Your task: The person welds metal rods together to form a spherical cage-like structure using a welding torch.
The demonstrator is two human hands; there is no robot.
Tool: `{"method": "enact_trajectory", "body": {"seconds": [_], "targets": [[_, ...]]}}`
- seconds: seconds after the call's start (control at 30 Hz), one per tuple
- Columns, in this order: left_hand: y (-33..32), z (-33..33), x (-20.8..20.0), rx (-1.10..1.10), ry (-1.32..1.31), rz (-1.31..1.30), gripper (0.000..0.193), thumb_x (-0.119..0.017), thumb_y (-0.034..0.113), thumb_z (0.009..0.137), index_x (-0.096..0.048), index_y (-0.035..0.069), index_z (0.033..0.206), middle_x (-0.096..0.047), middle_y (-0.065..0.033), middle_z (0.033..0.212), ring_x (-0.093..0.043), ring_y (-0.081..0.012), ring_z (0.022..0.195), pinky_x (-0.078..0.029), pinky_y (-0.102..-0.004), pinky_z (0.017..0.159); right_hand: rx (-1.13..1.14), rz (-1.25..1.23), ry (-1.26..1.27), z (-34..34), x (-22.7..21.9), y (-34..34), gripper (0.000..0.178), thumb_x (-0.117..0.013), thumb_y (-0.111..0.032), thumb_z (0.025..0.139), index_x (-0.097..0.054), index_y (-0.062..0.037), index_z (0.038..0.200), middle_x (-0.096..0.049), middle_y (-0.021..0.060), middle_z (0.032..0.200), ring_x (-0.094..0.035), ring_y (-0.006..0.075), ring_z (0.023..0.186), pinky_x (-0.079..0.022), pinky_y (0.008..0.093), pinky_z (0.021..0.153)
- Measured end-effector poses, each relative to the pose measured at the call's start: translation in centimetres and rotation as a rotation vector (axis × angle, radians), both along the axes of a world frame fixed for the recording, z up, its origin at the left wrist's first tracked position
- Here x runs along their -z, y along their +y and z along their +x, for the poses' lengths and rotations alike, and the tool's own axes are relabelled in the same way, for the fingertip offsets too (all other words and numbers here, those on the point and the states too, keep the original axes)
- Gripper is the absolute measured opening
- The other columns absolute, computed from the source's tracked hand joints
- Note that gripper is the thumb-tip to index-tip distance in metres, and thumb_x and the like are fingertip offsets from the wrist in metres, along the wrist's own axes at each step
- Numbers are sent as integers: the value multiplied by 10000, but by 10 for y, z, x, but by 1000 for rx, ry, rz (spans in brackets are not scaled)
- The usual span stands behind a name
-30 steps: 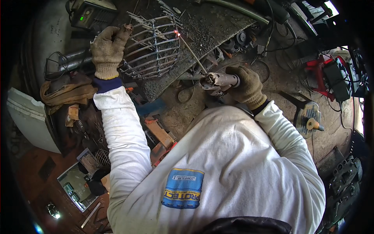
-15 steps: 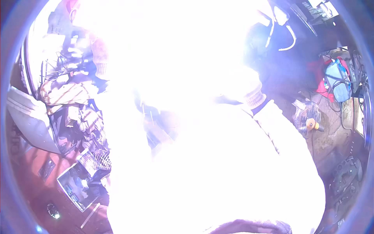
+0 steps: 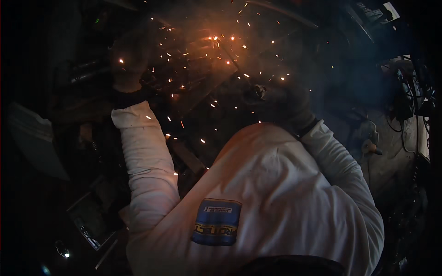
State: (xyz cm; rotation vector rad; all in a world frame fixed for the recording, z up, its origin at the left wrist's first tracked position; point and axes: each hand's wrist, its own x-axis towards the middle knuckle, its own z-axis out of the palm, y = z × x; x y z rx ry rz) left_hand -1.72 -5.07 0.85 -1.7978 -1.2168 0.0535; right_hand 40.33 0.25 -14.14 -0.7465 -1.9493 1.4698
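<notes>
My right hand (image 3: 297,108), in a dark glove, grips a welding electrode holder (image 3: 260,92). A thin electrode (image 3: 232,59) reaches from it up and left toward an orange glow, where sparks scatter over dark metal bars (image 3: 198,48). At the upper left is my left hand (image 3: 129,69), gloved too and close to the bars. Its fingers are lost in the dark, so I cannot see whether it holds anything. Both my arms wear pale, thick sleeves (image 3: 147,161). Smoke dims the far side.
A pale curved panel (image 3: 34,138) stands at the left. At lower left lies a framed rectangular thing (image 3: 90,221). On the right sit a clear container with an orange cap (image 3: 369,146) and a tangle of cables (image 3: 407,89). Sparks fall toward my lap.
The blinding white glare has given way to a dark view with an orange glow and flying sparks. My arms stay in nearly the same place.
</notes>
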Motion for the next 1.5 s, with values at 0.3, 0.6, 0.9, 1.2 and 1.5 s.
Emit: {"method": "enact_trajectory", "body": {"seconds": [0.3,0.6,0.9,1.2,1.5], "targets": [[5,35,-16,-211,-575,-160,320,-657,394,881,-707,101,998,-674,-75,880,-675,-249,812,-534,-369,737,153,430,-106,-1,-10,8,463,-872,-247,613,-681,-133,1019,-707,102,944,-708,333,824,-572,416,710],[6,50,-28,-379,-964,-162,512,-683,557,862,-718,46,847,-643,-109,652,-618,-230,612,-483,-361,639,128,461,-209,2,-6,6,499,-843,-240,632,-665,-145,1088,-708,105,984,-702,338,864,-566,429,755],[6,47,-25,-396,-983,-154,573,-696,608,829,-719,36,860,-642,-87,645,-607,-187,620,-472,-356,627,135,441,-200,0,-11,6,451,-838,-226,640,-679,-125,1050,-707,116,969,-703,339,845,-568,417,743],[3,39,-20,-348,-975,-149,505,-709,546,850,-721,42,862,-654,-85,666,-598,-174,606,-467,-344,603,122,434,-107,5,-14,7,435,-851,-231,649,-678,-124,1034,-710,111,971,-705,335,874,-571,410,761],[-3,58,-28,-326,-1059,-152,405,-739,446,861,-715,42,849,-658,-81,659,-605,-148,577,-466,-318,558,114,376,-141,10,-25,6,428,-863,-279,661,-682,-125,1018,-714,105,944,-711,322,859,-577,401,753]]}}
